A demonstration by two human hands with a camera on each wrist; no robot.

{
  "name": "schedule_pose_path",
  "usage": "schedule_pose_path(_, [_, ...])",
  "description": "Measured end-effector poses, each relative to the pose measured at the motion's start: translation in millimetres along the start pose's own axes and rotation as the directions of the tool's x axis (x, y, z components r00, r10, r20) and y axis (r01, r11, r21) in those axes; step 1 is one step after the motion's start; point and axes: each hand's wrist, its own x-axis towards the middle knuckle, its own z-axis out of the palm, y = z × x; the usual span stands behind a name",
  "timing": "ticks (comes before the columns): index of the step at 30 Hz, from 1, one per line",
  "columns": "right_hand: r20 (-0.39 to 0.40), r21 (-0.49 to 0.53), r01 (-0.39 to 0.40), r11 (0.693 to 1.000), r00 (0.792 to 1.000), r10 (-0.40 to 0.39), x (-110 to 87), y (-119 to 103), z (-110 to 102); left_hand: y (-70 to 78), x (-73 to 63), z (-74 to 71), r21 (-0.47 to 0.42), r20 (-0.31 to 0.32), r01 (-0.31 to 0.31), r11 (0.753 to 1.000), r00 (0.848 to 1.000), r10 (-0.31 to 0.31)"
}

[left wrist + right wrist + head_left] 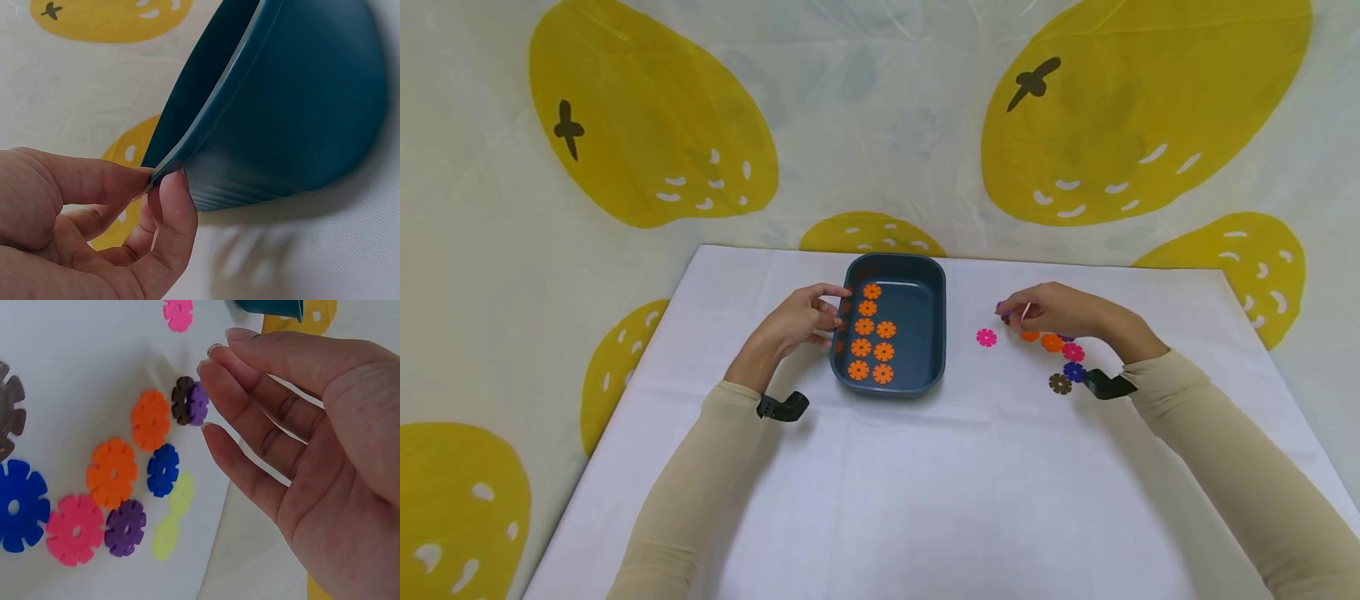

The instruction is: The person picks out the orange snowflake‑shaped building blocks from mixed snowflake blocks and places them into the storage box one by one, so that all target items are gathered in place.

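My left hand (801,321) pinches the left rim of a dark blue tray (940,333) between thumb and fingers, plain in the left wrist view. Inside, orange notched discs (865,327) lie in two columns along the tray's left side. My right hand (1060,308) hovers over loose discs to the tray's right, its fingers loosely bent with nothing between them. Nearest its fingertips in the right wrist view are a dark brown disc (182,400) and a purple disc (199,404). Orange discs (112,473) and a small blue disc (163,470) lie close by.
A lone pink disc (987,337) lies between tray and right hand. Another pink disc (75,530), a larger blue disc (1074,372), a brown disc (1060,384) and pale yellow discs (165,537) are on the white table (917,492). A patterned cloth (880,125) hangs behind.
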Motion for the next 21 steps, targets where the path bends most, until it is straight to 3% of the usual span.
schedule_pose_path(21, [0.009,0.033,-0.075,0.997,0.997,0.075,-12.5,37,1,0.1,0.3,0.2,-0.005,0.002,0.003,1.0,1.0,-0.003])
